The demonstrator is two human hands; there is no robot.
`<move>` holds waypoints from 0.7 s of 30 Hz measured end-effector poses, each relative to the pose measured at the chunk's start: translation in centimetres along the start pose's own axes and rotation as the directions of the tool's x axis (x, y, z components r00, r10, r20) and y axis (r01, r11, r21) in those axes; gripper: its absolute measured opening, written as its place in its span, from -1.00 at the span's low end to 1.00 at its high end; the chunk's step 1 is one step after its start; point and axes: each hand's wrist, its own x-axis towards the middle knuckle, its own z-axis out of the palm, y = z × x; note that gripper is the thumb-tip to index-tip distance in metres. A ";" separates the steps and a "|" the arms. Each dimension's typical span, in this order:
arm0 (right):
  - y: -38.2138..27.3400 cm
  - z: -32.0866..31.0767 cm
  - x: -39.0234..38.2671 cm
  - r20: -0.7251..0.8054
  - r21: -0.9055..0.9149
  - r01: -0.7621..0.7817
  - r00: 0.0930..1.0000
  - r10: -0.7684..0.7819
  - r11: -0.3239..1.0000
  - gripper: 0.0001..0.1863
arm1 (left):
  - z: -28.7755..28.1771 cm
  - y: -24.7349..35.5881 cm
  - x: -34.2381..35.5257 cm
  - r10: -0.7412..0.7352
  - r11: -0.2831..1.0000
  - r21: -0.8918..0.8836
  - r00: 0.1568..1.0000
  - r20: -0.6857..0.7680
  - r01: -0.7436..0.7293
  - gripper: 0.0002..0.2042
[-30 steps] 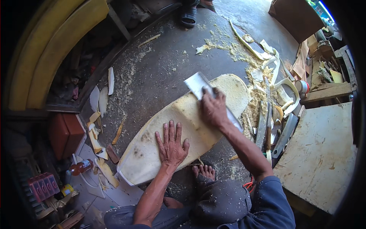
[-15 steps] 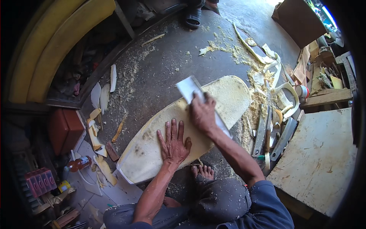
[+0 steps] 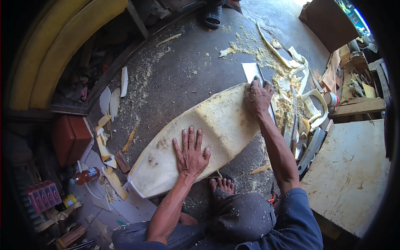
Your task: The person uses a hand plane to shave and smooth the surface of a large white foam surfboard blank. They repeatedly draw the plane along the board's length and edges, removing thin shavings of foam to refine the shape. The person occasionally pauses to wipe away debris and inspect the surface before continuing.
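A long cream foam pad (image 3: 223, 118), shaped like a seat cushion, lies diagonally before me on the floor. Its surface has dark stains, and a pale strip edges its lower-left end. My left hand (image 3: 191, 154) rests flat on the pad's middle with fingers spread. At the pad's far right end, my right hand (image 3: 259, 98) grips a long, flat, light-grey board (image 3: 251, 71). The board reaches past the pad's end, and my hand and forearm hide part of it. Its underside is out of sight.
Foam crumbs and curled offcuts (image 3: 310, 79) litter the dark floor (image 3: 183, 71). A long blade-like tool (image 3: 294, 125) and a metal bar (image 3: 313, 148) lie right, beside a worn board (image 3: 350, 171). A bottle (image 3: 86, 176) lies left. Someone's sandalled foot (image 3: 213, 18) stands at the far edge.
My right hand has slid the flat board right and slightly away, from over the pad to its far right end. My left hand stays on the pad.
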 end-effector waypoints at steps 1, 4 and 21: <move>-1.3 0.7 -1.0 -0.055 -0.003 0.000 0.998 0.000 1.000 -0.72 | 0.1 0.1 -0.3 -0.011 1.000 0.010 1.000 0.006 0.010 -0.27; -5.0 4.4 -4.2 -0.221 0.081 0.306 0.934 -0.282 0.949 -0.76 | -0.1 0.4 -0.6 -0.038 0.999 -0.024 0.999 0.039 0.039 -0.27; -5.3 2.8 -1.7 0.033 0.100 0.099 0.994 -0.102 0.990 -0.71 | 0.0 0.4 -0.2 -0.031 0.999 0.021 0.999 0.016 0.030 -0.29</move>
